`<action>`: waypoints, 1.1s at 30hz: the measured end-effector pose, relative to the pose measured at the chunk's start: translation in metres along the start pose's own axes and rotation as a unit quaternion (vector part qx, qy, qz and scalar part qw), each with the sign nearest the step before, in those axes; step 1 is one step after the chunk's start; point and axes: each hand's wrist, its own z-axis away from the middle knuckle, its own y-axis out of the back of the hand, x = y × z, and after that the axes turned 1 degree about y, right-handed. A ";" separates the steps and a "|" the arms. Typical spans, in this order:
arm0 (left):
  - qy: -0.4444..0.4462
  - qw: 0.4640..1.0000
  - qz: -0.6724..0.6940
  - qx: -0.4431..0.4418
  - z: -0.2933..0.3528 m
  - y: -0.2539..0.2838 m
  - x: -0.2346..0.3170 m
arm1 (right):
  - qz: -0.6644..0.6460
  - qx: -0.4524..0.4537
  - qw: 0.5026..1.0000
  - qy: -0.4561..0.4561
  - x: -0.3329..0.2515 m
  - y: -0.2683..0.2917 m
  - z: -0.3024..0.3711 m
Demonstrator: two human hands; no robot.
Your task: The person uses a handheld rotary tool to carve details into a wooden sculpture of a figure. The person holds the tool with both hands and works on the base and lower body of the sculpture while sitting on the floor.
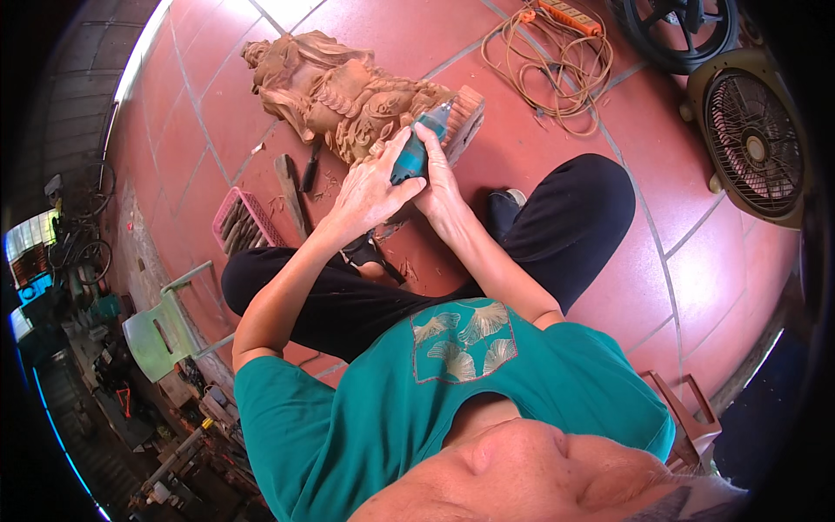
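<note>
A carved brown wooden statue [339, 91], a robed figure with deep folds, lies on its side on the tiled floor in front of me. Its ribbed base [465, 113] points to the right. Both hands hold a teal handheld power tool [413, 158] at the statue's lower part, near the base. My left hand [372, 184] is closed round the tool's left side, and my right hand [439, 174] grips its right side. The working tip is too small to make out, so I cannot tell whether it touches the wood.
Left of my legs stand a pink basket [252, 213] of carving tools, a wooden mallet-like piece [291, 193] and a dark-handled tool [310, 167]. Wood chips lie about. An orange power strip [570, 16] with coiled cord [557, 74] and a box fan [752, 139] are at right.
</note>
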 end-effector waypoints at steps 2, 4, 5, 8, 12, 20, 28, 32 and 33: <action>-0.011 1.000 -0.001 0.002 0.000 -0.001 -0.002 | -0.005 -0.001 1.000 0.002 0.000 0.001 0.000; -0.022 1.000 -0.004 0.004 -0.001 -0.002 -0.004 | -0.011 0.000 1.000 0.006 0.001 0.005 -0.003; -0.027 1.000 -0.006 0.006 -0.001 -0.003 -0.005 | -0.014 0.003 1.000 0.008 0.002 0.008 -0.005; -0.032 0.999 -0.010 0.007 -0.001 -0.004 -0.005 | -0.022 -0.001 1.000 0.008 0.001 0.004 0.002; -0.010 1.000 -0.013 -0.017 -0.001 -0.003 0.000 | -0.023 0.003 1.000 0.007 -0.002 -0.001 0.013; 0.008 0.997 0.004 -0.073 0.000 0.001 0.008 | -0.012 0.014 0.999 0.041 -0.001 0.006 0.015; 0.032 0.993 0.015 -0.113 0.001 0.006 0.020 | -0.006 0.018 0.999 0.045 -0.001 0.014 0.022; -0.002 0.996 0.036 -0.080 0.010 0.007 0.014 | 0.006 0.034 0.999 0.038 0.000 0.009 0.029; -0.004 0.996 0.049 -0.073 0.015 0.009 0.014 | 0.018 0.039 0.998 0.036 0.001 0.004 0.032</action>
